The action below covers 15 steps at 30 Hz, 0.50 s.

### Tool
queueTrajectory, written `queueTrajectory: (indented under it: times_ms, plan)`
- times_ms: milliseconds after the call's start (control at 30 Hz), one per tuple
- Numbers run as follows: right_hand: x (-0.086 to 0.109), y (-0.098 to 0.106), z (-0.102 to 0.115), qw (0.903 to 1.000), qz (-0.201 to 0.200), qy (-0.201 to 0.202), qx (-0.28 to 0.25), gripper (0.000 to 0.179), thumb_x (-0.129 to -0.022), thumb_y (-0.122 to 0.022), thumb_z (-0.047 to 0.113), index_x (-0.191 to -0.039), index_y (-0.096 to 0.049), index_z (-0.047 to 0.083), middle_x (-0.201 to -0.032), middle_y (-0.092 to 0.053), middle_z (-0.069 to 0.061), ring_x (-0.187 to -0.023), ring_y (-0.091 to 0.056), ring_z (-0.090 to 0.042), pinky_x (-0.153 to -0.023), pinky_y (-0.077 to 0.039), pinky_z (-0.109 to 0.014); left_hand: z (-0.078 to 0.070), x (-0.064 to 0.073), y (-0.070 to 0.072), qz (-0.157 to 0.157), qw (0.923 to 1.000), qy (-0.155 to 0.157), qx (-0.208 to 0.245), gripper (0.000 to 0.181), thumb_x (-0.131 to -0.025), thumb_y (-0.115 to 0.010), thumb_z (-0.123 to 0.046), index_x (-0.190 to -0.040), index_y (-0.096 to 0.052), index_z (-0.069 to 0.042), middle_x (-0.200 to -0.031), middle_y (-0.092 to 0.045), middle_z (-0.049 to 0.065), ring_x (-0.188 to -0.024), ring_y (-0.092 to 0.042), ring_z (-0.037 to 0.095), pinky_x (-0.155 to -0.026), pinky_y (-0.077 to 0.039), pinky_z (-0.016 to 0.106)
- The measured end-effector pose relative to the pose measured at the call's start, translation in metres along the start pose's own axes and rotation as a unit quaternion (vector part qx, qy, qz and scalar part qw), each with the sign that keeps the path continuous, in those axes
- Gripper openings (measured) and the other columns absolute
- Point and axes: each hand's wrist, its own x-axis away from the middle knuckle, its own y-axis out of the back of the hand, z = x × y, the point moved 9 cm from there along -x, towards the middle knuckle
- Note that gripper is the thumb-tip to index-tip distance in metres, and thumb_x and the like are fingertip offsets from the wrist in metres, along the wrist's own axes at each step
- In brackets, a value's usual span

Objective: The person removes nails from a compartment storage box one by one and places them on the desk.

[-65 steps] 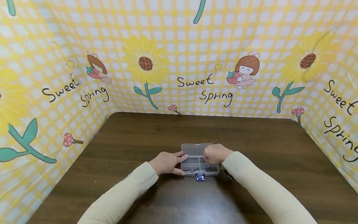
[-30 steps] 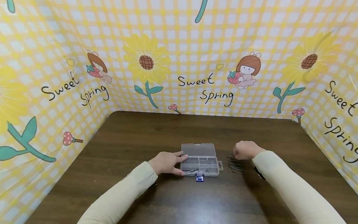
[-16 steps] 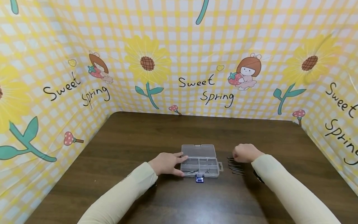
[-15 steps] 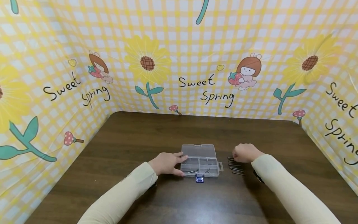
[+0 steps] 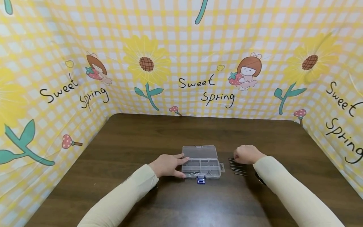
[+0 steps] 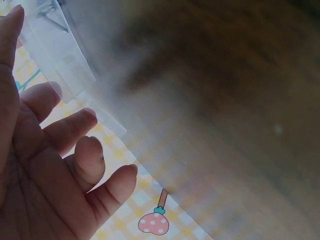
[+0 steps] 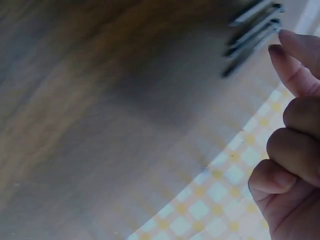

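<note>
On the table stands a clear plastic compartment box [image 5: 205,173], its lid [image 5: 199,152] folded back and a blue latch [image 5: 201,180] at its front. My left hand [image 5: 168,165] rests against the box's left side with fingers spread; in the left wrist view its fingertips are close to the clear box wall [image 6: 75,60]. To the right of the box, several thin metal screws [image 5: 237,169] lie in a row. My right hand [image 5: 246,154] is at the far end of that row. Its thumb and forefinger [image 7: 295,42] appear to pinch the end of the last screw [image 7: 250,53].
A few metal pieces [image 5: 193,172] lie in the box's front compartments. A hang tab [image 5: 222,167] sticks out from its right side. The dark wooden table [image 5: 141,132] ends at a yellow checked cloth [image 5: 170,94] behind and at both sides.
My right hand has moved from over the box to the row of screws on the right, then stayed nearly still there. My left hand has stayed at the box.
</note>
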Motion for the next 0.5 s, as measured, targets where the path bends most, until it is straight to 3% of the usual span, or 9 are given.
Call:
queueTrajectory:
  times_ms: [200, 367, 500]
  plan:
    - [-0.005, 0.015, 0.009, 0.9995, -0.012, 0.002, -0.03, 0.013, -0.084, -0.067, 0.013, -0.072, -0.068, 0.017, -0.072, -0.063, 0.009, -0.062, -0.055, -0.006, -0.059, -0.048, -0.032, 0.0, 0.001, 0.002, -0.004, 1.0, -0.002, 0.002, 0.073, -0.083, -0.066, -0.054, -0.145, -0.046, -0.02, -0.146, -0.045, 0.009, -0.084, -0.067, 0.021, -0.063, -0.049, 0.032]
    - [-0.016, 0.025, 0.033, 0.9987, -0.014, 0.03, -0.039, 0.008, -0.086, -0.067, 0.016, -0.08, -0.072, 0.014, -0.077, -0.067, 0.007, -0.067, -0.061, -0.009, -0.064, -0.051, -0.032, 0.001, 0.001, 0.002, 0.001, 1.0, 0.005, 0.0, 0.074, -0.083, -0.066, -0.054, -0.145, -0.046, -0.02, -0.146, -0.044, 0.008, -0.099, -0.066, 0.023, -0.068, -0.05, 0.032]
    - [-0.028, 0.031, 0.053, 0.9982, -0.013, 0.044, -0.039, 0.009, -0.087, -0.066, 0.016, -0.081, -0.072, 0.014, -0.077, -0.066, 0.008, -0.066, -0.057, -0.006, -0.064, -0.05, -0.03, 0.0, 0.001, 0.001, 0.004, 1.0, 0.004, -0.002, 0.074, -0.083, -0.066, -0.054, -0.145, -0.045, -0.02, -0.146, -0.045, 0.008, -0.096, -0.067, 0.023, -0.07, -0.051, 0.033]
